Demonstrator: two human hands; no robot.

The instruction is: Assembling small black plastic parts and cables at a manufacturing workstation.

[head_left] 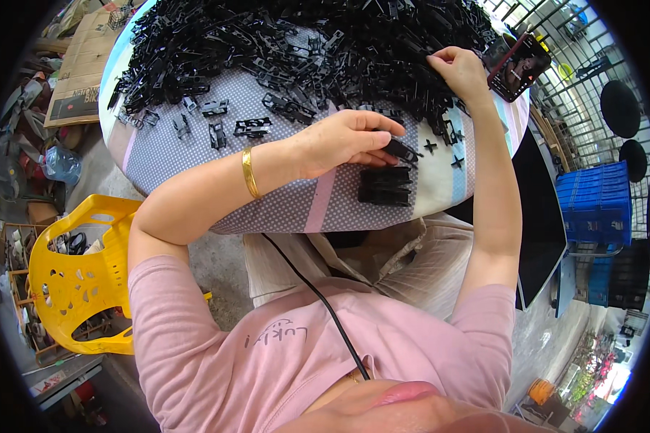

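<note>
Running down the pink T-shirt [412, 332] at the bottom of the frame is a black cable [314, 289], and just past that you get the near edge of the counter [267, 209], covered in patterned, mostly dotted cloth. Right of center there's a neat row of black pieces [385, 187] packed side by side, no tray or box around them. Left hand [350, 141] is just over that row, fingers half curled, thumb and fingers on one black plastic piece [403, 151]. Gold bracelet [250, 173] on that wrist, btw. Two little plus-shaped bits [430, 146] sit to the right of it, and a few loose clips [253, 128] are scattered over to the left.

Further up, the big heap of black parts [303, 36] covers the top of the counter, all loose. Right hand [461, 72] is at its right side, thumb and index finger brought close together, but I can't tell if anything's pinched between them. Phone [520, 66] is propped at the upper right, screen lit.

Off the counter, a yellow plastic chair [107, 268] fills the left side of the frame. Beyond it is a clear bluish jug [63, 164]; can't make out what's inside. Blue crates [594, 203] are stacked at the right, contents hidden from this angle. Brown cardboard [83, 65] sits upper left.
</note>
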